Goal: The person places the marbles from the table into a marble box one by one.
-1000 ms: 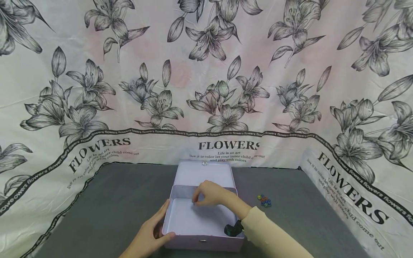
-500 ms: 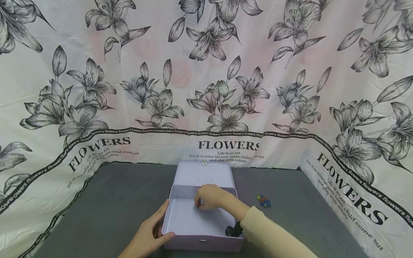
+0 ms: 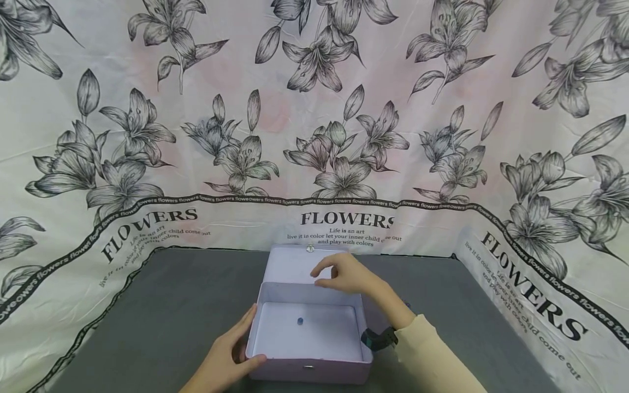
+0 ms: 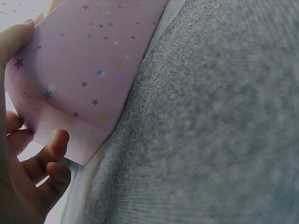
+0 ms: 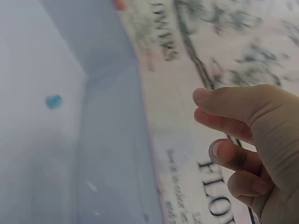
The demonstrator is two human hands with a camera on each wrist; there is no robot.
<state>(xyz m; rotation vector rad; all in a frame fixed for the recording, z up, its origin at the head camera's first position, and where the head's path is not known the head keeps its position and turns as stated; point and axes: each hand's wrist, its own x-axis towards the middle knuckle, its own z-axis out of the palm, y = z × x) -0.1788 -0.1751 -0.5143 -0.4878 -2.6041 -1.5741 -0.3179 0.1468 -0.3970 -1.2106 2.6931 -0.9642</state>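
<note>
A lilac metal box stands with its lid folded back; its pink outside with printed stars shows in the left wrist view. My left hand grips the box at its near left corner, thumb on the front and fingers along the side. On the box floor lies one small round blue piece, like a bead or marble, blurred in the right wrist view. Above the back wall, in front of the lid, hovers my right hand. Its fingers are loosely bent and hold nothing.
The box rests on a dark grey cloth-covered table. A flower-printed curtain encloses the back and sides. Right of the box, the forearm hides most of a small patch of coloured pieces. A black band circles the right wrist.
My right hand has risen out of the box and moved back and right, letting go of the blue piece, which now shows on the box floor. The left hand has stayed put.
</note>
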